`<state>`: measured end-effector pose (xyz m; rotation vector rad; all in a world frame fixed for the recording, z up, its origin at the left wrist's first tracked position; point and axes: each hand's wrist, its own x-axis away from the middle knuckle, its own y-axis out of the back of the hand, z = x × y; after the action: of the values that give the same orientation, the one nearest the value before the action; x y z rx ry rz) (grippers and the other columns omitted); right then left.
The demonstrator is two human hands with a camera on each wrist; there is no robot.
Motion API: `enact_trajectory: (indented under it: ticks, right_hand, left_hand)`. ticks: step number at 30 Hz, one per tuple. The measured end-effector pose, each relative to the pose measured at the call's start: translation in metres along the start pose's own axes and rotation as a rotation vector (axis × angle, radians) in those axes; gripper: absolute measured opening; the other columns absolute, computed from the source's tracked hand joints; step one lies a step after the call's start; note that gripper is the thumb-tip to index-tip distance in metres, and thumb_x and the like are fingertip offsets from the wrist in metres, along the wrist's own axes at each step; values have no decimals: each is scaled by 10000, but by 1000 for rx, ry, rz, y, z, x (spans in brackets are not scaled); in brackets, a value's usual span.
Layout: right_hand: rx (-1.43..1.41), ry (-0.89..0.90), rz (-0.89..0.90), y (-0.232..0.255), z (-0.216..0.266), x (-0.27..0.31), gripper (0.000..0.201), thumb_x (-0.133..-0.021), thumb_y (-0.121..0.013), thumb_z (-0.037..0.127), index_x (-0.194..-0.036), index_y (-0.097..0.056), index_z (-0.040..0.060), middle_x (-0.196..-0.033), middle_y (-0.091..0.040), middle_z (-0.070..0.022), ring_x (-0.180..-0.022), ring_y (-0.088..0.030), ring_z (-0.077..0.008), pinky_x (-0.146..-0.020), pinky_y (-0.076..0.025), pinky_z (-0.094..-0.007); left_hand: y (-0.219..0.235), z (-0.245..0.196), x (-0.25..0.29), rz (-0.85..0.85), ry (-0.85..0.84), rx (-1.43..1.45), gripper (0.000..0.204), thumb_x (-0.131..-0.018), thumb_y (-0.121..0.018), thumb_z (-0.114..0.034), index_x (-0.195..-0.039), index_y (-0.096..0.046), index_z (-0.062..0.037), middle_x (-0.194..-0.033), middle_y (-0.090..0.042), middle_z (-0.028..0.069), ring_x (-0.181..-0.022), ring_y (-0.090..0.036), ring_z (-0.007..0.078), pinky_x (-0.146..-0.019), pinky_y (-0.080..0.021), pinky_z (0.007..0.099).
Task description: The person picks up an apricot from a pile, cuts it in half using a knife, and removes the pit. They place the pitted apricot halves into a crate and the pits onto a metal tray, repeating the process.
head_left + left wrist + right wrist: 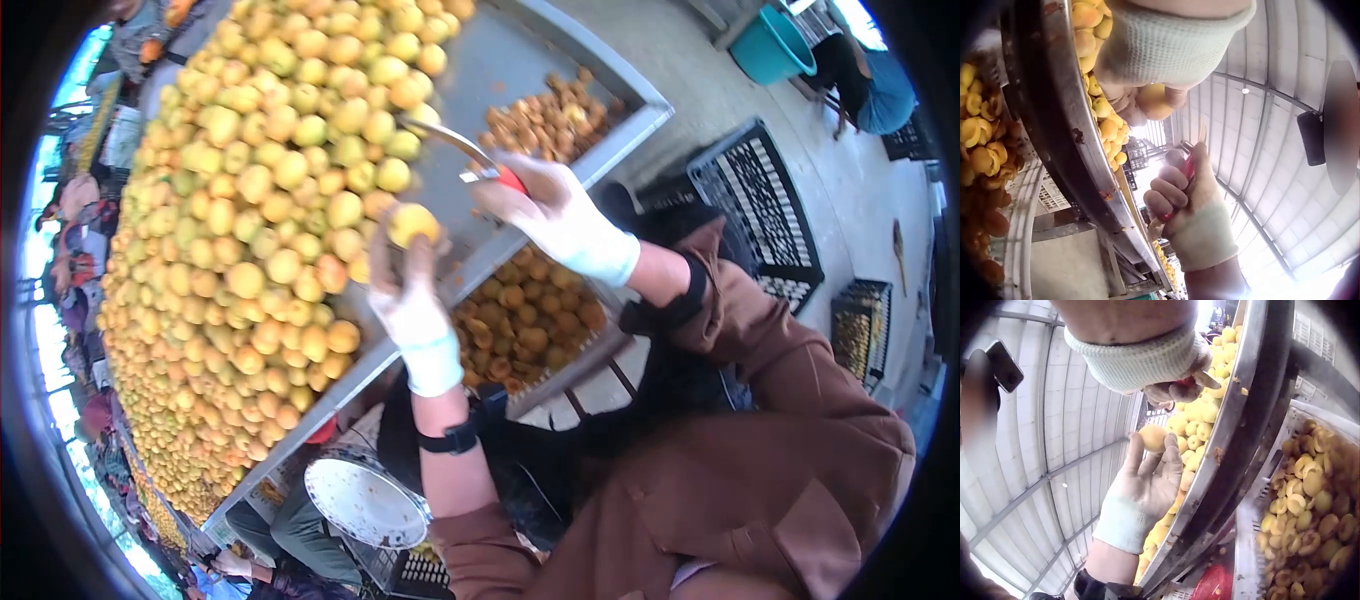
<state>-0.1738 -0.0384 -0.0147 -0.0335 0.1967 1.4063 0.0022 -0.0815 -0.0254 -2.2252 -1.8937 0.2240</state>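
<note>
A gloved left hand (412, 315) pinches a whole yellow apricot (413, 226) between thumb and fingers, over the edge of the metal table (470, 75). The gloved right hand (575, 222) grips a knife (468, 147) by its red handle; the curved blade points toward the heaped apricots (250, 220), apart from the held one. In the right wrist view the held apricot (1154, 438) sits at the left fingertips. Curled fingers round the red handle (1190, 165) show in the left wrist view.
Apricot stones (548, 118) lie piled in the table's corner. Below the rim stands a crate (1249, 550) of halved apricots. A white basin (360, 495), black crates (765, 205) and a teal bucket (772, 45) stand around. Other people sit farther off.
</note>
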Motion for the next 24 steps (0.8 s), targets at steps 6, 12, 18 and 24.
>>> enact_trajectory:
  ticks: [6, 12, 18, 24]
  right_hand:
    - [92, 27, -6, -5, 9, 4, 279, -949, -596, 268, -966, -571, -10, -695, -502, -201, -622, -523, -323, -602, -433, -375]
    - [402, 139, 132, -6, 13, 14, 288, -928, -616, 313, -921, -563, 29, -665, -543, -187, -644, -580, -395, -564, -446, -421]
    - [422, 119, 122, -3, 12, 16, 291, -900, -647, 311, -900, -558, 34, -679, -577, -178, -647, -599, -388, -553, -461, -422]
    - [527, 162, 100, -5, 8, 20, 301, -895, -649, 324, -881, -545, 42, -678, -589, -166, -643, -609, -372, -548, -468, -421]
  left_hand:
    - [10, -2, -5, 26, -53, -101, 459, -914, -568, 0, -1355, -452, 55, -1247, -576, 131, -1041, -611, 212, -883, -531, 344]
    - [17, -13, -11, -33, -121, -187, 505, -809, -688, 65, -1288, -530, 41, -1215, -608, 112, -1051, -596, 153, -919, -484, 268]
    - [21, -10, -13, -43, -186, -297, 563, -753, -752, 36, -1275, -541, 40, -1178, -626, 117, -1036, -604, 174, -929, -482, 296]
    - [13, -15, -10, -85, -251, -286, 494, -736, -789, -13, -1186, -589, 18, -1145, -631, 99, -994, -607, 175, -916, -485, 307]
